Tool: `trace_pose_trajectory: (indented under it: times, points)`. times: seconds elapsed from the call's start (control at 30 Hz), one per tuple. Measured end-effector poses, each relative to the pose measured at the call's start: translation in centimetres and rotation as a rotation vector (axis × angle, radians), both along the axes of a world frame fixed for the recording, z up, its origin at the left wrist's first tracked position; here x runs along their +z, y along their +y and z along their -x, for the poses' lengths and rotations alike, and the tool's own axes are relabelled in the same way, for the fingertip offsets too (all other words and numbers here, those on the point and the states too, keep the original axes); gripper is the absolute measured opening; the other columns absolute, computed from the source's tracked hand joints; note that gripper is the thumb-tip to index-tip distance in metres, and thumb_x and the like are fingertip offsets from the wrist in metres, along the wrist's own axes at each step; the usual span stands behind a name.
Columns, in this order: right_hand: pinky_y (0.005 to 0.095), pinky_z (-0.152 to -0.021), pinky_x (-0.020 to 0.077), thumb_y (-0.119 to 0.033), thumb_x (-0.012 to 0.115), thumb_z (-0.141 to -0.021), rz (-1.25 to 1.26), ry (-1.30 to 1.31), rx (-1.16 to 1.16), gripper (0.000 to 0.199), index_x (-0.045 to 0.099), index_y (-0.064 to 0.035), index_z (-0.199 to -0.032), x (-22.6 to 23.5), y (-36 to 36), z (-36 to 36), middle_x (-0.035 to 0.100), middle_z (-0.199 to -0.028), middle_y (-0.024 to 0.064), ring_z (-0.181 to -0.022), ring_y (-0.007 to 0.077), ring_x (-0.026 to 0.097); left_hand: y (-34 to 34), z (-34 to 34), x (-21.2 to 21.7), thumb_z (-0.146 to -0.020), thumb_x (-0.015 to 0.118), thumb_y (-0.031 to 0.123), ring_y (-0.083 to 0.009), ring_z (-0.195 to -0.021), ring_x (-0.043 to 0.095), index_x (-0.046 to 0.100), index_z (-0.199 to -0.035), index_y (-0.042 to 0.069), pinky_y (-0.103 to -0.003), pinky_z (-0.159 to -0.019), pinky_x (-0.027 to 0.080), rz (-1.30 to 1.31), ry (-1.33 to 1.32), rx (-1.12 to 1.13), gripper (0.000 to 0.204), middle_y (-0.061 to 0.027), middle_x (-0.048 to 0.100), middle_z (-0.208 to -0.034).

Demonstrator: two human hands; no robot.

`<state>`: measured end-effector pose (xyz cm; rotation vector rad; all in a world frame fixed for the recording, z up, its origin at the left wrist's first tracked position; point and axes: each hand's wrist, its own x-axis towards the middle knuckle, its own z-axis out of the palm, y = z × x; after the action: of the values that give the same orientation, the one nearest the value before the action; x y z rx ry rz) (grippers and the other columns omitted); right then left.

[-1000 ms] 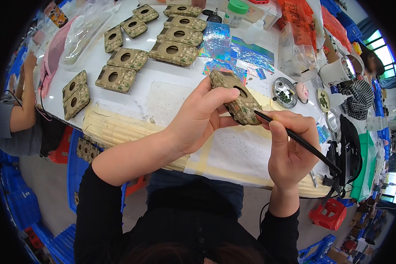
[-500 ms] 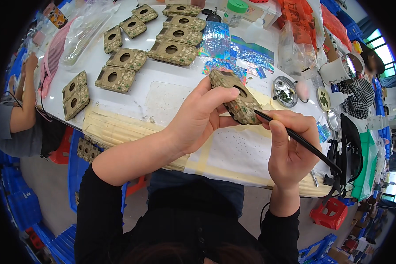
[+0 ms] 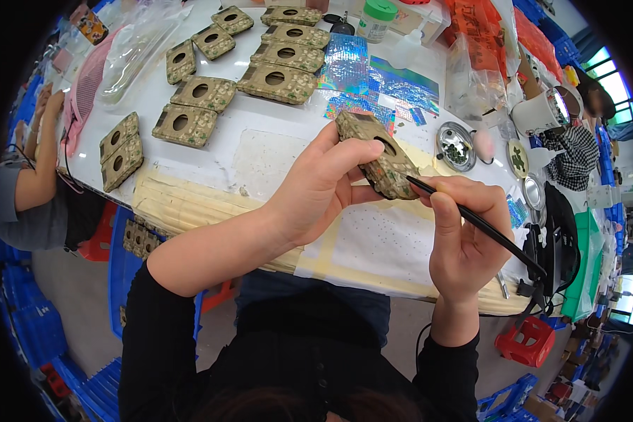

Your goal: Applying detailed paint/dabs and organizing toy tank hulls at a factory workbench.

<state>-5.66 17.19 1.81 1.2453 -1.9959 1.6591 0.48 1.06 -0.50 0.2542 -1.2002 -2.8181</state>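
Observation:
My left hand [image 3: 308, 190] is closed around a camouflage-painted model tank hull [image 3: 401, 167], tilted above the table. Its round hole lies beside my thumb, and my fingers hide its underside. Pinched in my right hand [image 3: 464, 235] is a pair of slim black tweezers [image 3: 496, 233], with the pointed tip at the hull's near right corner. Whether the tip holds a small part is too fine to make out. Several like hulls [image 3: 278, 83] stand in groups at the back left of the table, and another joined pair of hulls [image 3: 122, 153] lies farther left.
Under my hands lies a white dotted sheet [image 3: 380, 246]. Shiny holographic film [image 3: 404, 83] lies behind the hull. To the right stand a round metal dish [image 3: 456, 146] of small dark green parts and a green tray [image 3: 584, 264]. A co-worker's arm [image 3: 39, 169] is at far left.
My hands, the hull and the tweezers stay almost exactly in place. At far left, the co-worker's hands have shifted slightly.

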Motion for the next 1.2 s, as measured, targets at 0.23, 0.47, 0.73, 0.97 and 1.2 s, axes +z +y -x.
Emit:
trace_pose_trajectory:
  times: [0.23,0.47,0.73,0.97,1.2]
  points:
    - [0.0278,-0.068,0.0513,0.000,0.071,-0.078,0.006,-0.003,-0.002,0.013,0.061,0.0026,-0.086,-0.1,0.0,0.0,0.067,-0.081,0.0133,-0.073,0.0214,0.067,-0.1,0.0,0.0,-0.092,0.048,0.024,-0.0159,-0.105,0.058,0.041,-0.124,0.008,-0.036,-0.090,0.048,0.004,0.002,-0.008,0.036,-0.0066,0.056,-0.116]
    - [0.0278,-0.067,0.0512,0.000,0.071,-0.078,-0.002,0.001,0.000,0.013,0.061,0.0027,-0.086,0.0,0.0,0.0,0.067,-0.080,0.0131,-0.073,0.0213,0.066,0.0,0.0,0.0,-0.092,0.048,0.024,-0.0166,-0.106,0.058,0.040,-0.125,0.008,-0.037,-0.091,0.048,0.005,-0.006,-0.001,0.037,-0.0072,0.056,-0.116]
    - [0.0280,-0.068,0.0511,0.000,0.071,-0.078,0.013,-0.042,0.006,0.013,0.061,0.0024,-0.086,0.0,0.1,-0.1,0.067,-0.081,0.0131,-0.074,0.0213,0.066,0.0,0.0,0.1,-0.092,0.047,0.024,-0.0169,-0.106,0.057,0.040,-0.125,0.007,-0.037,-0.092,0.047,-0.022,0.000,-0.011,0.038,-0.0078,0.056,-0.117]
    - [0.0271,-0.069,0.0506,-0.001,0.070,-0.079,0.003,-0.063,0.011,0.013,0.061,0.0024,-0.087,-0.3,0.3,-0.1,0.066,-0.085,0.0143,-0.079,0.0204,0.066,-0.1,0.0,0.0,-0.092,0.046,0.024,-0.0181,-0.106,0.059,0.042,-0.124,0.005,-0.038,-0.092,0.048,-0.021,-0.023,-0.003,0.038,-0.0089,0.057,-0.115]
    - [0.0318,-0.076,0.0535,-0.002,0.064,-0.085,0.181,-0.061,0.136,0.023,0.048,0.0054,-0.100,0.8,1.2,0.0,0.061,-0.093,0.0220,-0.088,0.0265,0.063,-0.5,0.1,0.2,-0.093,0.042,0.028,-0.0230,-0.110,0.057,0.041,-0.128,0.005,-0.041,-0.095,0.047,-0.183,-0.011,-0.122,0.042,-0.0153,0.056,-0.119]
